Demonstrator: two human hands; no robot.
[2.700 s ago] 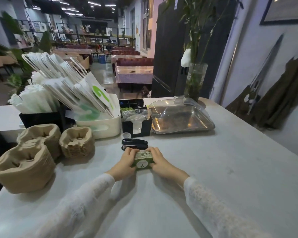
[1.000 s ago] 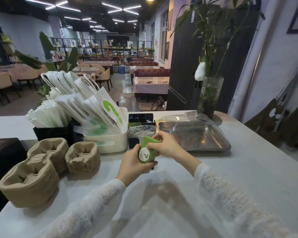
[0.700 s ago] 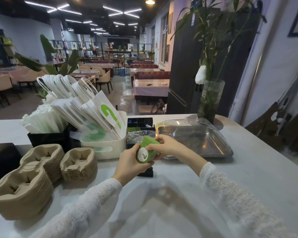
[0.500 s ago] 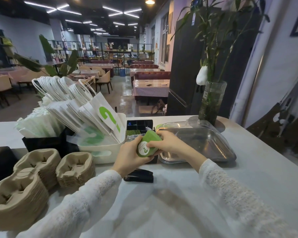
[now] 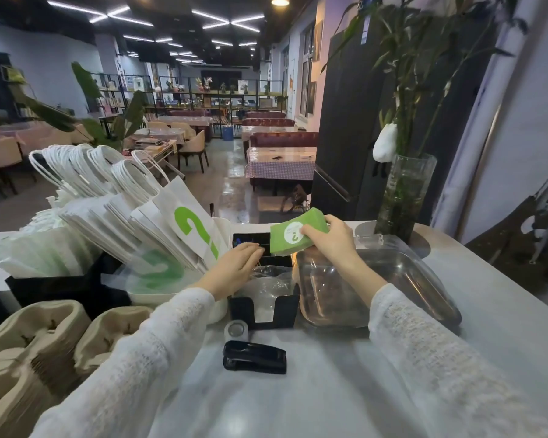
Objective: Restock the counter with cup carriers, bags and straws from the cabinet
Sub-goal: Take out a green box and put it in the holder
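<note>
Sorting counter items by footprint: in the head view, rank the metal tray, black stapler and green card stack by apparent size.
1. metal tray
2. black stapler and green card stack: look alike; the stapler sits nearer the camera, so unsure.

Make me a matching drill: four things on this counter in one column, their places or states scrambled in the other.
1. green card stack
2. black stapler
3. white paper bags
4. cup carriers

a. stacked at the counter's near left
b. held up in the right hand
c. standing in a white bin
d. lying flat near the counter's middle

Pairs: 1-b, 2-d, 3-c, 4-a
</note>
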